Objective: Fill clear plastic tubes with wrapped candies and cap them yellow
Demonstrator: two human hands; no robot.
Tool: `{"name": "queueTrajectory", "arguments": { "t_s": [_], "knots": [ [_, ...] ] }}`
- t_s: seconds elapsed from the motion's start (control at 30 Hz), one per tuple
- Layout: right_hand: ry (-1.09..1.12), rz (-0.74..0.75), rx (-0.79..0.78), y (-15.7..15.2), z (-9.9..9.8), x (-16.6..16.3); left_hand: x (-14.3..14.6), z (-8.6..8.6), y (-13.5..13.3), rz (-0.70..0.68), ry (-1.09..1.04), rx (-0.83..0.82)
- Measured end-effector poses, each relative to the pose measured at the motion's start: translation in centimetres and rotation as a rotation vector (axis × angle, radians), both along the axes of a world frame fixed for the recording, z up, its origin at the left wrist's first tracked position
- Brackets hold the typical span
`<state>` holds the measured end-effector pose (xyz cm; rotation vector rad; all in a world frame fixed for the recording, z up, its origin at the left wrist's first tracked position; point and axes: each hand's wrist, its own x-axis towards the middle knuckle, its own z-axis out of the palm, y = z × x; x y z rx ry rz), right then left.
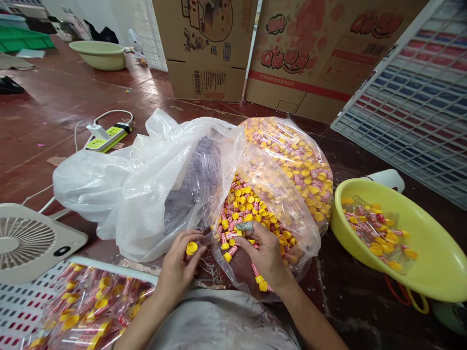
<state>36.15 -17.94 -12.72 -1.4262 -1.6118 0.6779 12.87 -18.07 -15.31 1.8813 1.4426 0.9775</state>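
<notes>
Left hand: your left hand (180, 265) is closed on a yellow cap (191, 249), thumb and fingers around it, just in front of the near edge of the white sack (138, 194). Something clear seems to extend from these fingers toward the right; too faint to identify.

Right hand: your right hand (268, 255) reaches in over the near edge of the open clear bag (310, 236), a grey wrap (244, 226) on one fingertip. Thumb and that finger stand at the red-and-white pieces with yellow caps (251, 199); you cannot tell from this view whether they pinch one.

Contents: the pieces heap toward the left edge of the open clear bag. Clear tubes (199, 170) lie in the mouth of the white sack, at its right side. A second clear bag (292, 160), behind, bulges with more pieces.

Surroundings: on the floor (149, 92), a yellow basin (430, 272) to your right holds filled clear packs (379, 238) toward its left edge. To your left, a white perforated tray (18, 311) carries similar packs along its right side; a fan (29, 243) overlaps its far left corner.
</notes>
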Motion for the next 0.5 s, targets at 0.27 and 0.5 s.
{"name": "queueTrajectory", "arguments": {
  "t_s": [0.27, 0.5],
  "knots": [
    [-0.016, 0.063, 0.055, 0.3, 0.0, -1.9, 0.8, -0.6, -0.5, -0.105, -0.115, -0.03],
    [-0.279, 0.259, 0.293, 0.6, 0.8, -2.8, 2.3, 0.9, 0.2, -0.076, -0.384, -0.256]
  ]
}}
